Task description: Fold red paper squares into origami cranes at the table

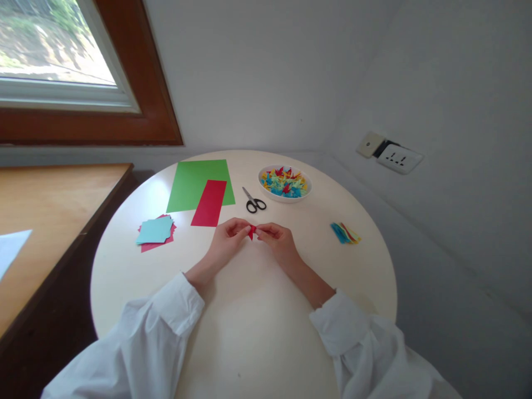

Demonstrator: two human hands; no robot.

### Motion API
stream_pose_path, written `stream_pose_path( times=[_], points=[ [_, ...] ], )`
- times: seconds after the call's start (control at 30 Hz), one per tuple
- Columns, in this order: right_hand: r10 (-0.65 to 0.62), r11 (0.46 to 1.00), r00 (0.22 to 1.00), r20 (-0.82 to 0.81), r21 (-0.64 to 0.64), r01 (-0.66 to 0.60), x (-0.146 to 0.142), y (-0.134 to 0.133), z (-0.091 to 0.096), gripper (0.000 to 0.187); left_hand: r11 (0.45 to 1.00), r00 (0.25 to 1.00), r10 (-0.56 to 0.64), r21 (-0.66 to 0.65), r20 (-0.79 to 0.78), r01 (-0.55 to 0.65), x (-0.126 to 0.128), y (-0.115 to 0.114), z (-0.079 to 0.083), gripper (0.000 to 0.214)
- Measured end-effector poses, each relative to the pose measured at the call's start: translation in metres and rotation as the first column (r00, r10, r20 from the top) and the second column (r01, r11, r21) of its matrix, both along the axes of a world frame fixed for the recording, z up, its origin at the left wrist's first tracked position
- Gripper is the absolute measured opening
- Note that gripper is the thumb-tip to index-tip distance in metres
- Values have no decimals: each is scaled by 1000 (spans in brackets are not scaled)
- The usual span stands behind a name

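Between my hands is a small piece of folded red paper [251, 231], pinched from both sides over the middle of the table. My left hand [230, 233] grips its left side with thumb and fingers. On the right side, my right hand [276, 237] pinches it the same way. The fingertips hide part of the folds. Just beyond the hands lie scissors [255, 205] with black handles, blades partly apart and pointing away. A red paper strip [210, 204] lies past my left hand, overlapping a green sheet [183, 185].
A white oval dish [286, 198] of colourful folded paper pieces stands at the back. Light-blue and red paper squares [155, 230] are stacked at left. Several narrow coloured papers [346, 233] lie at right. The round white table [257, 332] adjoins walls; a wooden surface [54, 205] stands left.
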State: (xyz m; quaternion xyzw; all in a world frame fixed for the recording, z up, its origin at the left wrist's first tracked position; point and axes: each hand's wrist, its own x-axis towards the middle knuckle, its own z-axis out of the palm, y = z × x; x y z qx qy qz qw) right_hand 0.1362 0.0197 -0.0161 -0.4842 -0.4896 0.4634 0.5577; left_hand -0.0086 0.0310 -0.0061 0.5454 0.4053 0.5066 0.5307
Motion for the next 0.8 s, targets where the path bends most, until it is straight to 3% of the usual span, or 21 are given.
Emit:
stream_pose_path(
  times=[0.57, 0.8],
  points=[
    [-4, 968, 987, 159, 247, -35, -4, -9, 5, 9, 1000, 996, -17, 18, 92, 16, 0, 2, -3, 22],
    [-53, 959, 969, 240, 282, -18, -4, -11, 8, 7, 999, 996, -40, -25, 76, 42, 0, 0, -3, 21]
  ],
)
